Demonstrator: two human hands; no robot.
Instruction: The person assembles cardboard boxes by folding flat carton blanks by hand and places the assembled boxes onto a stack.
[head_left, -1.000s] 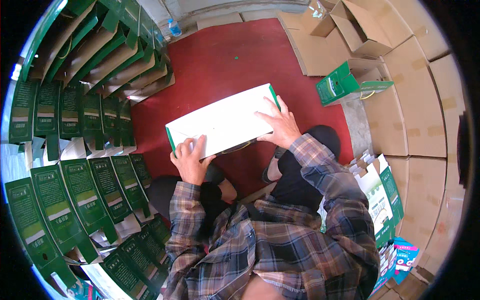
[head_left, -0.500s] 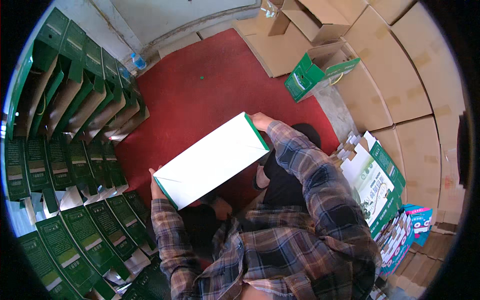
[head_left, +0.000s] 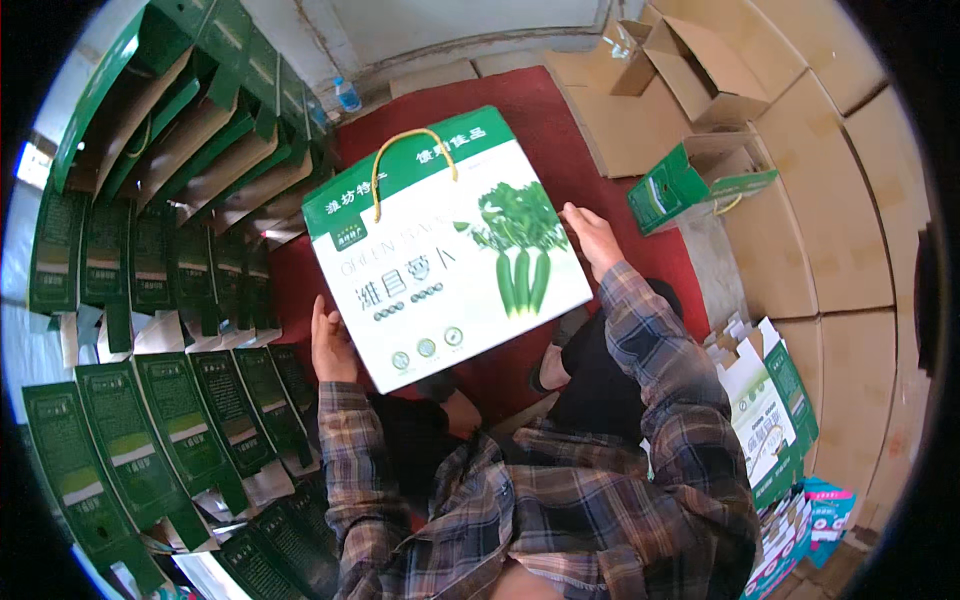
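Note:
A green and white cardboard gift box (head_left: 450, 270) with a yellow cord handle (head_left: 413, 135) is up in front of me, its printed broad side facing me. Pictured on that side are long green radishes with leaves. My left hand (head_left: 333, 348) presses along its lower left edge, fingers pointing up and fairly straight. At the opposite edge, my right hand (head_left: 594, 240) has its fingers against the box's right side. Between them the two hands hold the box, tilted with its right end higher. Parts of the fingers behind the edges are hidden.
Stacked green boxes (head_left: 150, 440) with open flaps fill the left side. An open green box (head_left: 690, 185) stands far right, by brown cartons (head_left: 765, 190). Flattened white-green boxes (head_left: 765, 410) lie at my right. Red carpet (head_left: 480, 400) covers the floor; a blue-capped bottle (head_left: 347, 95) stands behind.
The box has turned from its plain white face to its printed side, handle now at the top. My right hand has moved right, and my left hand sits slightly farther right in view.

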